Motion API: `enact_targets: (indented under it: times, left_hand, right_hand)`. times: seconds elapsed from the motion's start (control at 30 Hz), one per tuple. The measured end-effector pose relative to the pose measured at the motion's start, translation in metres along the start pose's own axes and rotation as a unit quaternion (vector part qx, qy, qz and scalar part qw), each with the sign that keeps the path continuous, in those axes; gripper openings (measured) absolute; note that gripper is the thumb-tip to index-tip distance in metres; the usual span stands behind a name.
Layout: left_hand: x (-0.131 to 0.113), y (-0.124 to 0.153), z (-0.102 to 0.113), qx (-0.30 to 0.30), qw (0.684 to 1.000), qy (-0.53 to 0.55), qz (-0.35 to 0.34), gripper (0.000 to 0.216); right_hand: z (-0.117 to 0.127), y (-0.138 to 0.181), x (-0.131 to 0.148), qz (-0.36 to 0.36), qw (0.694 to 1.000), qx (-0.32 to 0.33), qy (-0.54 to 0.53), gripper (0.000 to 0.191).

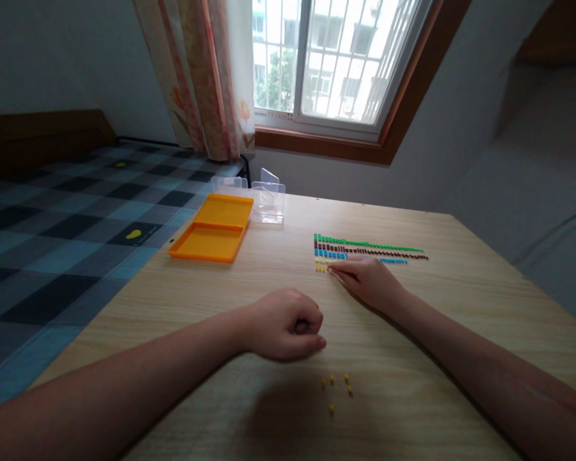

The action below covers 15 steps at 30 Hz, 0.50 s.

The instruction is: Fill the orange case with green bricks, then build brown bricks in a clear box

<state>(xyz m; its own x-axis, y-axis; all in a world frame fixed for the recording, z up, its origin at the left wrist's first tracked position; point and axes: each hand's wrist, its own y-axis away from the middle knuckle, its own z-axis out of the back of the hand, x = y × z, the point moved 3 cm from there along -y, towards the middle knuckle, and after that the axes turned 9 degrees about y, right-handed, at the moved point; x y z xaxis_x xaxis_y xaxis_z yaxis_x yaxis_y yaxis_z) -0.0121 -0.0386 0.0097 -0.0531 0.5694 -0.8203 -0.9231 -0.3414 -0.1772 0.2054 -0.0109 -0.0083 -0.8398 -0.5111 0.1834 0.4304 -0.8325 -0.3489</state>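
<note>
My right hand (372,282) is at the near end of the rows of small blocks, fingertips pinched at the left end of a short row of yellow blocks (319,268). A tiny yellow block seems to be between those fingertips, mostly hidden. Behind that row run a blue row (331,255), a brown row (333,246) and a green row (336,240); my right hand covers part of the blue one. My left hand (288,325) is curled into a fist above the table, and its inside is hidden. Several loose yellow blocks (331,379) lie scattered below it.
An open orange case (208,243) lies on the wooden table (278,262) at the left. Clear plastic boxes (269,202) stand behind it. A bed with a checked cover (77,237) borders the table's left side. Beyond the far edge are a curtain (196,77) and a window.
</note>
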Motion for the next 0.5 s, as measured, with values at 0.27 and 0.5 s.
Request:
enact_targets:
  times: [0.27, 0.5]
  left_hand:
    - [0.0021, 0.0007, 0.0001, 0.007, 1.0, -0.011, 0.011, 0.031]
    - [0.0016, 0.0005, -0.0004, 0.002, 1.0, -0.005, 0.01, 0.03]
  right_hand:
    - [-0.002, 0.0004, 0.0004, 0.002, 1.0, 0.01, -0.01, 0.023]
    - [-0.0035, 0.0012, -0.0016, 0.011, 1.0, -0.002, -0.007, 0.023]
